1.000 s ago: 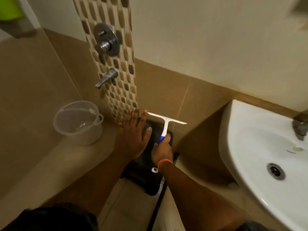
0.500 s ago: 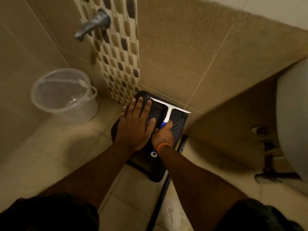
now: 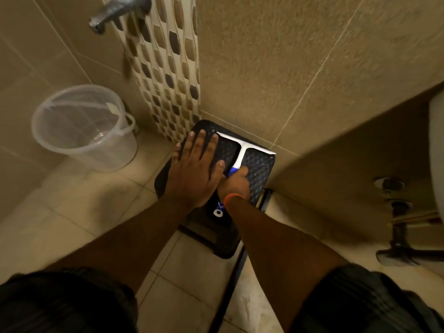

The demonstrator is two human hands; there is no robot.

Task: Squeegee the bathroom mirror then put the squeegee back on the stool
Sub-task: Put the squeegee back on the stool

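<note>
— Down at the bottom of my view, what do you make out first?

— My two forearms, reaching forward and down over the tiled floor (image 3: 72, 212). My right hand (image 3: 234, 182) is curled closed around the blue grip of the squeegee (image 3: 241, 153), with an orange band (image 3: 233, 197) at the wrist. My left hand (image 3: 194, 169) lies flat, fingers spread, palm down on the black stool (image 3: 259, 169) — it holds nothing.

— So where does the job stand?

— I judge it nearly over. The mirror isn't in view, so I can't vouch for the wiping. The squeegee looks to be lying on the stool's textured top, though I can't tell for sure that its whole length is touching. What is left, I'd say, is to let go of the handle and lift both hands away.

— Which way does it point?

— Its long axis is the handle, running from my right hand away from me toward the wall (image 3: 288, 68). The white blade forms the crossbar of a T at the far end, lying along the stool's far edge, just beside the wall. A blue and white handle end shows on the near side of my wrist.

— And beyond?

— A clear plastic bucket (image 3: 81, 126) stands on the floor to the left, apart from the stool, under a metal tap (image 3: 117, 10). The white basin (image 3: 436, 152) hangs at the right edge.
</note>
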